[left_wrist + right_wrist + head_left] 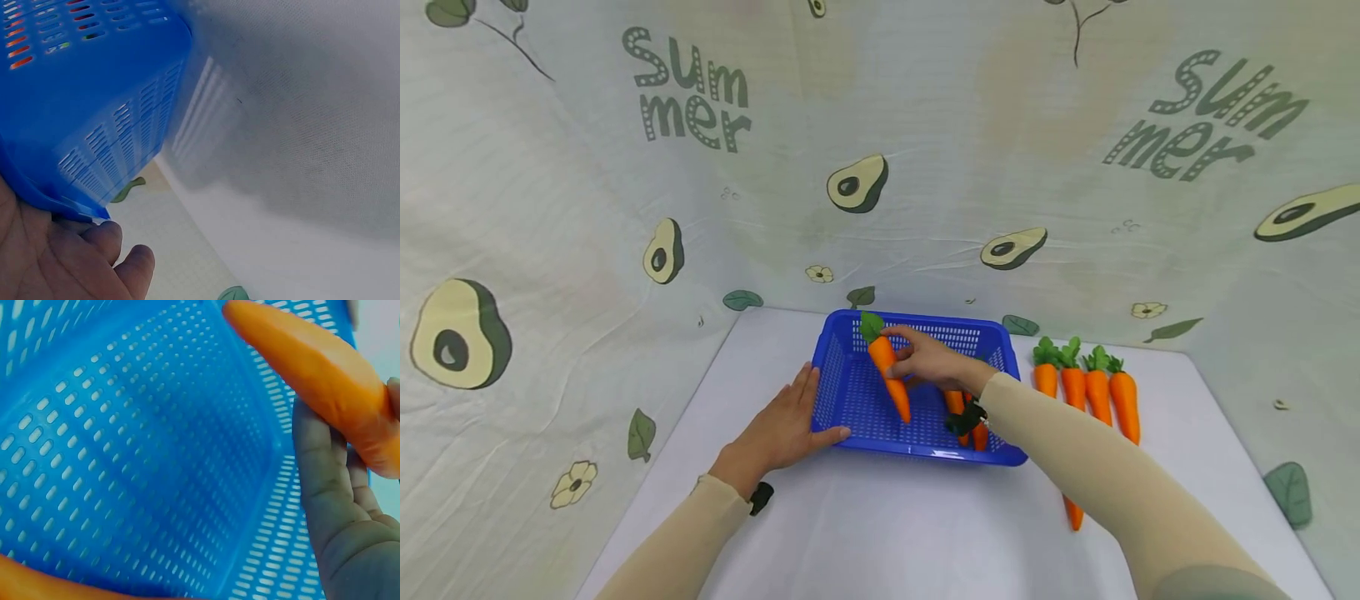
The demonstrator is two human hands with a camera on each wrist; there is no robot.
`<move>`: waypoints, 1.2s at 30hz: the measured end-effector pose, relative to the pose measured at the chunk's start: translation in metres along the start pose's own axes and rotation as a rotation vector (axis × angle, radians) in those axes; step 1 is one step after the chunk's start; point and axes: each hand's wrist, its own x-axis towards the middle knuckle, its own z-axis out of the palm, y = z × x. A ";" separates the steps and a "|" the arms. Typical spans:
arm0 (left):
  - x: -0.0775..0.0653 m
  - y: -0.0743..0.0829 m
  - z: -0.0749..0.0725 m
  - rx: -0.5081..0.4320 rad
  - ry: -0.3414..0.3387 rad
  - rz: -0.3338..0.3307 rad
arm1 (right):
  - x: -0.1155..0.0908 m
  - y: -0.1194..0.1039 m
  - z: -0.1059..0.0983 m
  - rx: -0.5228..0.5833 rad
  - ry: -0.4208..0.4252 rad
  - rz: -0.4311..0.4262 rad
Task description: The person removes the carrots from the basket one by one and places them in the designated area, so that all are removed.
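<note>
A carrot with a green leafy top is pinched in my right hand, tilted over the inside of the blue basket. Seen from the right wrist, the fingers lie along the carrot's orange body. My left hand rests against the basket's left front corner, fingers straight along the side and thumb at the front rim. In the left wrist view, its palm touches the blue rim. Other carrots lie in the basket's right part, partly hidden by my right wrist.
Right of the basket, several carrots lie in a row on the white table, tops pointing away; my right sleeve covers part of them. Behind the table hangs a printed cloth with avocados and lettering.
</note>
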 end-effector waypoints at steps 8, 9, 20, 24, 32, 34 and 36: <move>0.000 0.001 0.001 -0.013 -0.001 -0.014 | -0.026 0.000 -0.014 0.040 0.102 -0.022; 0.000 0.001 0.001 -0.015 0.001 -0.013 | -0.030 0.001 -0.016 0.050 0.123 -0.024; -0.001 0.002 0.004 -0.022 0.005 -0.018 | -0.070 0.007 -0.037 0.034 0.280 -0.112; 0.000 0.002 0.004 -0.031 0.008 -0.010 | -0.085 0.007 -0.042 -0.009 0.302 -0.133; 0.000 0.001 0.005 -0.036 0.021 -0.003 | -0.115 0.011 -0.054 -0.129 0.377 -0.151; 0.000 0.002 0.005 -0.036 0.022 -0.003 | -0.122 0.012 -0.058 -0.134 0.400 -0.146; -0.001 0.002 0.005 -0.033 0.019 -0.007 | -0.128 0.015 -0.062 -0.120 0.409 -0.146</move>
